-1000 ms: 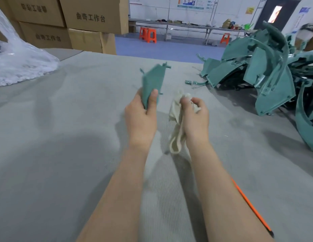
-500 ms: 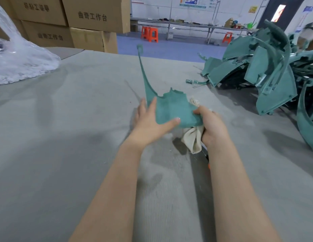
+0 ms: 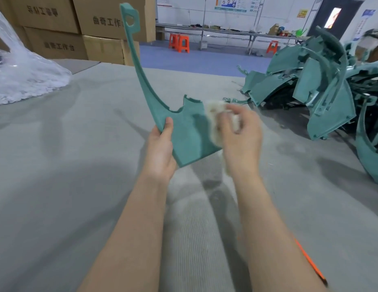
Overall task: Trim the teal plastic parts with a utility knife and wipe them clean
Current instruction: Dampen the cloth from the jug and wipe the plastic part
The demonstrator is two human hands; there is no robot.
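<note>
One grainy teal part [image 3: 190,133], long curved prong, pinched by left hand [image 3: 160,152], right hand [image 3: 243,140] clutching crumpled cloth [image 3: 215,114]

A factory workshop: stacked cardboard boxes [image 3: 53,45], a heap of teal parts [image 3: 323,98] on a grey felt-covered table [image 3: 78,165], a long bench [image 3: 226,31] with orange stools [image 3: 179,44], and wall charts [image 3: 230,4].

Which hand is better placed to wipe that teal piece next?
Right, probably. The right hand grips the white cloth against the teal part, on its face; the left hand pinches the part's lower edge, holding it upright.
</note>
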